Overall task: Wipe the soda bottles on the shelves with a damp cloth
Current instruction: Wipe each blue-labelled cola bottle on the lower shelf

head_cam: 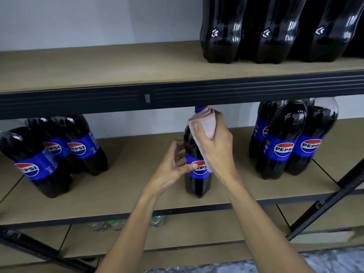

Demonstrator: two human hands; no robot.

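The left hand (175, 162) pinches the tall dark plastic soda bottle (197, 184) at its blue label, likely so it won't tip. The right hand (213, 143) has its fingers (221, 120) squeezing a pink cloth (204, 123) round the neck to rub it. The bottle stands alone on the brown shelf (137, 154).

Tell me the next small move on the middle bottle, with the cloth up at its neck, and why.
Probably slide the right hand down, dragging the cloth over the shoulder toward the label. The cloth is wrapped round the neck of the bottle just under the blue cap, most of the body below is uncovered, and the left hand has a steadying grip at the label.
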